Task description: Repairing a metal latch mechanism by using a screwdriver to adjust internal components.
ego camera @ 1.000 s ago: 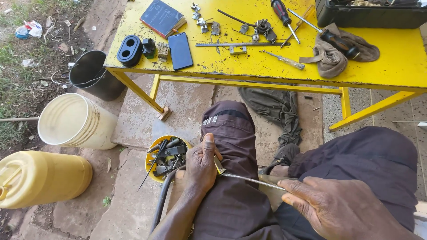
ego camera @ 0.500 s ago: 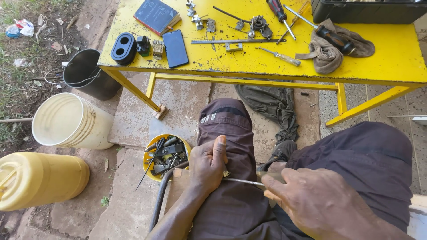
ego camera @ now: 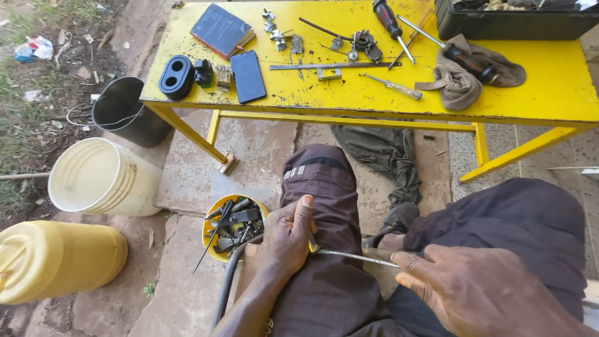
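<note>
The left hand (ego camera: 288, 237) rests on the person's left thigh, its fingers (ego camera: 279, 219) curled together and clamped on one end of a thin metal rod (ego camera: 355, 256), thumb raised along the trouser leg. The rod runs nearly level from that hand across the gap between the knees to the right hand (ego camera: 480, 293), whose fingers (ego camera: 409, 278) close on its other end; how tightly they pinch it I cannot tell, since the back of the hand hides the tips. Both hands sit well below the yellow tabletop (ego camera: 555, 81).

Just left of the left hand, touching the thigh, stands a small yellow tub (ego camera: 215, 249) full of dark metal parts. Farther left of that hand are a cream bucket (ego camera: 103, 178) and a yellow jerrycan (ego camera: 56, 259) lying on its side; a black bucket (ego camera: 125, 112) stands beyond them, at the tabletop's left corner.

On the tabletop lie a dark phone (ego camera: 248, 76), a black notebook (ego camera: 219, 30), a black rubber piece with 2 holes (ego camera: 176, 77), a red-and-black screwdriver (ego camera: 390, 22), a brown rag (ego camera: 465, 78) and a black tray (ego camera: 515, 19) at the far right edge. A dark cloth (ego camera: 380, 153) lies on the ground under the tabletop.
</note>
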